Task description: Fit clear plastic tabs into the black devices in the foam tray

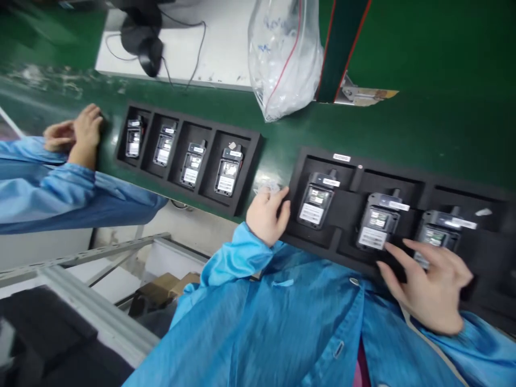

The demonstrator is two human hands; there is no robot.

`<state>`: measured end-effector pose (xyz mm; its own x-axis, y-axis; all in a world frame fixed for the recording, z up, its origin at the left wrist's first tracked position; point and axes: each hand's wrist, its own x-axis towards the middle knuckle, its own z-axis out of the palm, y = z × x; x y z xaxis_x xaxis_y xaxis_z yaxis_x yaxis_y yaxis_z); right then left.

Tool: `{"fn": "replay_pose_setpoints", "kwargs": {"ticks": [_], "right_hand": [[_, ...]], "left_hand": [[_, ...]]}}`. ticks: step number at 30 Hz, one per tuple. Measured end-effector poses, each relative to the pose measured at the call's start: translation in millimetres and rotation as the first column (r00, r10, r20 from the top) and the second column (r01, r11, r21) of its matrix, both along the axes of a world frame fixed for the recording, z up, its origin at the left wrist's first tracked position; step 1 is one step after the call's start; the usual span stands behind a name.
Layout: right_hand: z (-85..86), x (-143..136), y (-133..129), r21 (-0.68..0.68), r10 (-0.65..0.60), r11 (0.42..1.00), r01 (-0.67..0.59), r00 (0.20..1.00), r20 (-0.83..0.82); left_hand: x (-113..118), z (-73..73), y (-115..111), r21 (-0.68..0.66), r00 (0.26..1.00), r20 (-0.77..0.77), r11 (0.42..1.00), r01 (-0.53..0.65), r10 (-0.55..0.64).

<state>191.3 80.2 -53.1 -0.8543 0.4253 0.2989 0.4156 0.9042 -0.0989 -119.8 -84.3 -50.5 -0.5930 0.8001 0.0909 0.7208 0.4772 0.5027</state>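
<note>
My left hand (266, 217) is at the left end of a black tray (338, 248), thumb and forefinger apart at its edge. A scrap of clear plastic (266, 187) lies just beyond those fingers. Over the tray's right part, my right hand (433, 282) spreads its fingers, partly covering a handheld device (437, 228). Its forefinger and thumb are close to the middle device (377, 220), whose lower label is white. Another such device (316, 199) lies in the left compartment. Each has an antenna stub and an exposed back recess.
To the left, a second black tray (249, 174) holds several similar devices. A co-worker's hands (83, 131) rest beyond it. A clear bag (284, 64), a metal latch (358, 95) and a black cabled device (147, 37) are at the back. A metal frame (97, 301) stands below the bench.
</note>
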Motion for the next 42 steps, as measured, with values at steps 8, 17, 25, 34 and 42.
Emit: {"fn": "replay_pose_setpoints", "kwargs": {"ticks": [8,17,25,34,42], "right_hand": [[32.5,-23,10,-0.142,-0.118,0.987,0.077,0.946,-0.303],[78.7,-120,-16,-0.769,-0.183,0.637,-0.056,0.958,-0.221],[70.7,-121,-18,-0.829,-0.215,0.558,-0.029,0.96,-0.178],[64.1,-126,-19,-0.938,-0.286,0.345,-0.039,0.947,-0.145],[63.5,-128,-22,-0.87,-0.29,0.491,0.042,0.95,-0.118]], "left_hand": [[23,33.6,12,0.464,0.243,0.865,0.884,-0.058,-0.439],[50,34.0,34,0.509,-0.397,0.738,0.837,-0.203,-0.545],[48,28.9,34,0.46,-0.386,0.779,0.869,-0.185,-0.494],[48,22.3,34,0.419,-0.304,0.84,0.893,-0.164,-0.449],[51,21.8,30,0.497,-0.137,0.847,0.856,-0.142,-0.514]]}}
